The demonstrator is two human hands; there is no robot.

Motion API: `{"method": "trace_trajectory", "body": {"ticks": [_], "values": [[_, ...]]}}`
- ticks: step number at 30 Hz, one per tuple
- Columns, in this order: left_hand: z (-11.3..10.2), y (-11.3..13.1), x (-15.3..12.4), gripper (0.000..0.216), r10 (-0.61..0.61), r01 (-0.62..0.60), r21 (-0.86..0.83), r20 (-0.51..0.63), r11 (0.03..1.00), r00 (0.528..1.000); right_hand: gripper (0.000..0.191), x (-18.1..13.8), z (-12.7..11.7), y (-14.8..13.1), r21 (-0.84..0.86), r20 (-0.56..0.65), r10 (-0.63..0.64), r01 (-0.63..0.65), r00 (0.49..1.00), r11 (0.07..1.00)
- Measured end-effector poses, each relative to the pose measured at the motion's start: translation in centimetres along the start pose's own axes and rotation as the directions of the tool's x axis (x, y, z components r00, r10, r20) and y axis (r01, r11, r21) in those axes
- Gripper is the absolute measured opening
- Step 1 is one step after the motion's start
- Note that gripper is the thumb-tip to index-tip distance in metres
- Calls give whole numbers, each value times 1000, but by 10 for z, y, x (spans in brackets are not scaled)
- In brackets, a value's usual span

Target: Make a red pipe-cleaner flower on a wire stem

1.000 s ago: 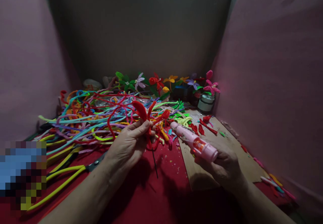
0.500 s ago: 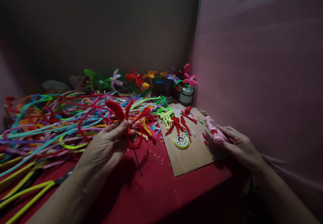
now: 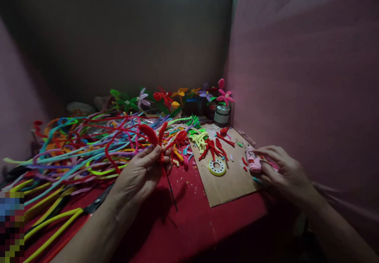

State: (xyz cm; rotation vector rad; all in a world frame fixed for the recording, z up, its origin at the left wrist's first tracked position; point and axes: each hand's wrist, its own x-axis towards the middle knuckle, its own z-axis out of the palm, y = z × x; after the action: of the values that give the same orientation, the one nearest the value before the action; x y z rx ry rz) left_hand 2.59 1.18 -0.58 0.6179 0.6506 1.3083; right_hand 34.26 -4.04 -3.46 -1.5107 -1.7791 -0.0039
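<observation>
My left hand (image 3: 148, 168) pinches a red fuzzy pipe-cleaner flower (image 3: 161, 142) at its base, with several looped petals spreading upward. A thin dark stem (image 3: 171, 192) slants down from below the fingers. At the right edge of a cardboard sheet (image 3: 225, 194), my right hand (image 3: 284, 172) has thumb and fingers around the back of a pink glue gun (image 3: 254, 161). Its grip is partly hidden by the fingers. Red pipe-cleaner pieces (image 3: 213, 147) and a yellow-rimmed tape roll (image 3: 217, 167) lie on the cardboard between the hands.
Many loose pipe cleaners (image 3: 89, 148) cover the left of the red table (image 3: 189, 223). Yellow-handled cutters (image 3: 59, 223) lie near my left forearm. Finished flowers (image 3: 162, 95) and a small jar (image 3: 222, 115) stand at the back. A pink wall (image 3: 296, 77) rises on the right.
My right hand has brought the pink glue gun lower toward the cardboard and turned it a little. The left hand still holds the red flower. The view has shifted slightly.
</observation>
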Motion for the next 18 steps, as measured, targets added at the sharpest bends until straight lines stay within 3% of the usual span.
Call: {"method": "trace_trajectory", "body": {"ticks": [1, 2, 4, 6, 8, 10, 12, 18], "values": [[0, -1, -1, 9, 2, -2, -3, 25, 1000, 1000, 20, 1, 8, -19, 165, 40, 14, -20, 999, 986], [-1, -2, -2, 7, 1, -1, -1, 51, 1000, 999, 19, 4, 17, -38, 323, 160, 29, -80, 987, 943], [0, -3, -6, 5, -15, 15, 7, 91, 1000, 996, 20, 12, 39, -72, 619, 307, 68, -253, 949, 744], [2, -3, -10, 3, -56, 54, 20, 112, 998, 992, 28, 25, 61, -98, 833, 314, 50, -300, 948, 465], [4, -2, -14, 3, -86, 83, 33, 115, 996, 990, 37, 40, 75, -114, 932, 289, -12, -278, 957, 233], [6, -2, -17, 4, -102, 98, 39, 118, 994, 988, 49, 50, 82, -121, 963, 253, -83, -242, 964, 121], [8, -1, -19, 7, -118, 115, 36, 123, 993, 985, 50, 53, 82, -124, 976, 195, -153, -176, 969, 129], [5, -5, -18, 11, -152, 144, 51, 237, 988, 960, 17, 43, 72, -120, 922, 51, -160, 15, 986, 387]]}}
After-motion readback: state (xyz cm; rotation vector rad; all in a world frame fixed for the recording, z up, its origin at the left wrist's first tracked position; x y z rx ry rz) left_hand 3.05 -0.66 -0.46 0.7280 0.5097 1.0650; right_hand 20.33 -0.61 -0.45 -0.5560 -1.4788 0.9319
